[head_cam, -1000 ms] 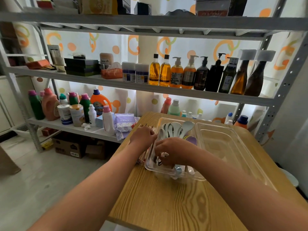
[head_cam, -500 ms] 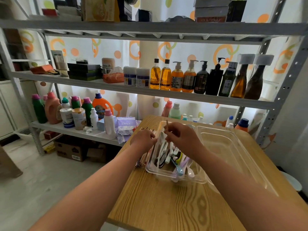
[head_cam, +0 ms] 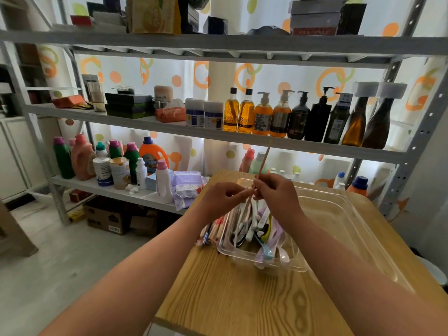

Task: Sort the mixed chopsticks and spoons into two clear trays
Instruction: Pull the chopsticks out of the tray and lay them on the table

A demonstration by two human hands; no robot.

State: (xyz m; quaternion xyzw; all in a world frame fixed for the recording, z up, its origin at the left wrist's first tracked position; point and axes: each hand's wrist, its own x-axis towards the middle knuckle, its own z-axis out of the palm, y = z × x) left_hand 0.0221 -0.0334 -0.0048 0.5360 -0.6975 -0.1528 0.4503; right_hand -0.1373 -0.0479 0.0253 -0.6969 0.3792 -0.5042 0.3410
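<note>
Two clear trays stand side by side on the wooden table (head_cam: 242, 299). The left tray (head_cam: 226, 248) holds several spoons (head_cam: 264, 248), white, purple and blue. The right tray (head_cam: 344, 229) holds nothing. My right hand (head_cam: 276, 192) holds a thin wooden chopstick (head_cam: 263, 161) that points up and away above the left tray. My left hand (head_cam: 224, 197) touches the same chopstick lower down with its fingertips. A bundle of chopsticks (head_cam: 213, 231) lies on the table just left of the left tray.
A grey metal shelf rack (head_cam: 218, 132) stands right behind the table, lined with pump bottles (head_cam: 281, 115) and detergent bottles (head_cam: 80, 156). Cardboard boxes (head_cam: 106, 217) sit on the floor at the left. The table's left edge drops to the floor.
My right hand rose out of the left tray with a chopstick, now lifted higher. My left hand left the bundle beside the tray and came up to meet it.
</note>
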